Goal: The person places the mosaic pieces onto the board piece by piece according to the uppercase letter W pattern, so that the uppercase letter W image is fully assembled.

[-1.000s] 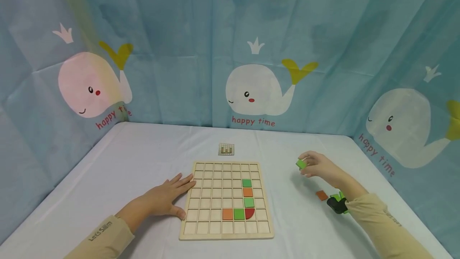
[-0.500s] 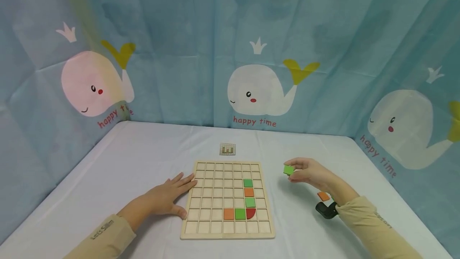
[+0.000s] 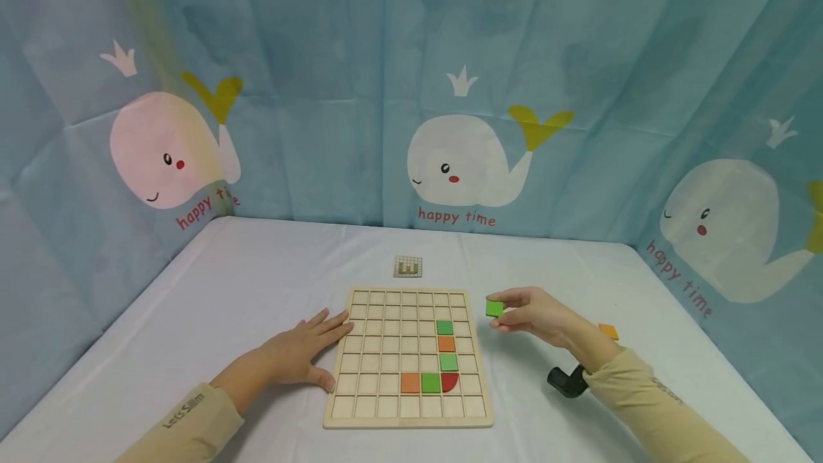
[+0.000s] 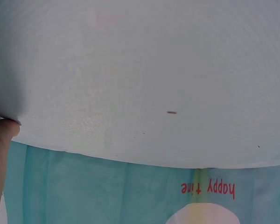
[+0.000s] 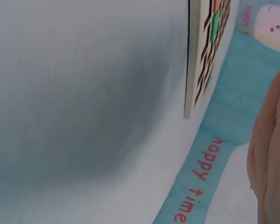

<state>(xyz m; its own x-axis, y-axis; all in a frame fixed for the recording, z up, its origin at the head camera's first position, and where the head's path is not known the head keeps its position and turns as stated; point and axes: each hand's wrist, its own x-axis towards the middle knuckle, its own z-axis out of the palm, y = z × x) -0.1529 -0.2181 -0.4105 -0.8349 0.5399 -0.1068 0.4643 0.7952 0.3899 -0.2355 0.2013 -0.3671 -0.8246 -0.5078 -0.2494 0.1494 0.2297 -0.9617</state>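
A light wooden grid board (image 3: 373, 406) lies on the white table. Set in its cells are a green square tile (image 3: 444, 327), an orange tile (image 3: 446, 344), a pale green tile (image 3: 448, 362), a red quarter-round tile (image 3: 449, 381), another green tile (image 3: 431, 383) and another orange tile (image 3: 410, 383). My left hand (image 3: 298, 352) rests spread at the board's left edge, fingertips and thumb on the rim. Just right of the board's upper right edge, my right hand (image 3: 536, 316) pinches a bright green square tile (image 3: 494, 308) between thumb and fingers.
Beyond the board lies a small card with a grid pattern (image 3: 408, 266). Right of the board, an orange tile (image 3: 608, 332) lies on the table behind my right forearm. A black wrist-worn device (image 3: 567, 381) shows beneath that wrist. A whale-printed curtain (image 3: 321, 163) surrounds the table.
My right hand has carried the green tile leftward, from over the loose tiles to near the board's right edge. The left hand stays in place on the rim.
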